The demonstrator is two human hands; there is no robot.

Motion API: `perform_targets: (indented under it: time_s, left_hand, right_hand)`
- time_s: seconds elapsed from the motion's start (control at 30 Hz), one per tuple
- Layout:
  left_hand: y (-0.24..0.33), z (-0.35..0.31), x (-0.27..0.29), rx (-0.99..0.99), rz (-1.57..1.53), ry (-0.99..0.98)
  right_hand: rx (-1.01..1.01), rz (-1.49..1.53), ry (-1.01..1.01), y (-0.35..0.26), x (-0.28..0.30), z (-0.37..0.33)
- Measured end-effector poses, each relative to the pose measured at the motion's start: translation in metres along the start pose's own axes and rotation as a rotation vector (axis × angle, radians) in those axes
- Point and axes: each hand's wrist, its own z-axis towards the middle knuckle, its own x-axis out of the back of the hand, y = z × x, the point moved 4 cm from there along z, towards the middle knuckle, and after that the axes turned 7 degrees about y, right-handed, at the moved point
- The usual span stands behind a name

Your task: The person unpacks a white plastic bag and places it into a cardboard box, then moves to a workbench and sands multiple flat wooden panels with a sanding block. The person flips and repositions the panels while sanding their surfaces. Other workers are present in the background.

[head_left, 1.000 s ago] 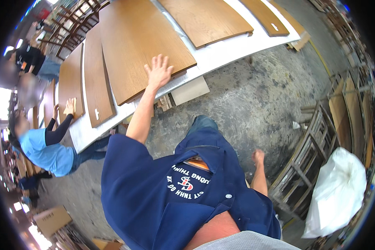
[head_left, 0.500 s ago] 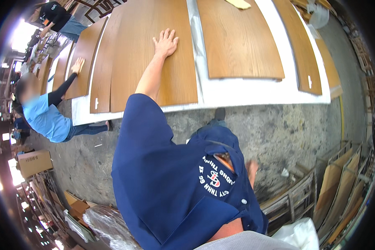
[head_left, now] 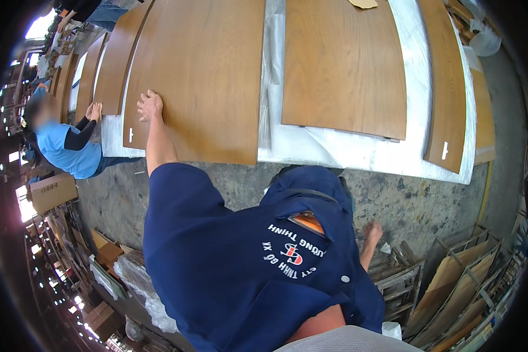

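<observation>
Left hand (head_left: 150, 106): resting spread on brown panel (head_left: 211, 76)
Right hand (head_left: 372, 230): hanging, grip unclear
Scuffs: we're risking them if the panel slides

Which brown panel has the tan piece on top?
The wide panel right of the pale strip, with the narrow white-tagged panel to its right. Only it shows the tan piece; the big panel by the left hand shows none.

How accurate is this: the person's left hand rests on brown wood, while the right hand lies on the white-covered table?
The right hand is wrong: the head view shows it off the white-covered table, lower in the picture, against the grey floor. The left hand does rest on brown wood.
</observation>
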Motion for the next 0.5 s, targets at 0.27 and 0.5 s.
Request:
perform_targets:
  time_s: [0.27,0.5]
  left_hand:
    - [0.138,-0.172,-0.021,-0.822,0.070,0.027]
    - [0.226,-0.465,-0.041,-1.429,-0.226,-0.197]
  right_hand:
    - [1.062,-0.268,0.091,-0.294,-0.083,-0.037]
    - [1.521,-0.744,0.082,-0.359,-0.223,-0.071]
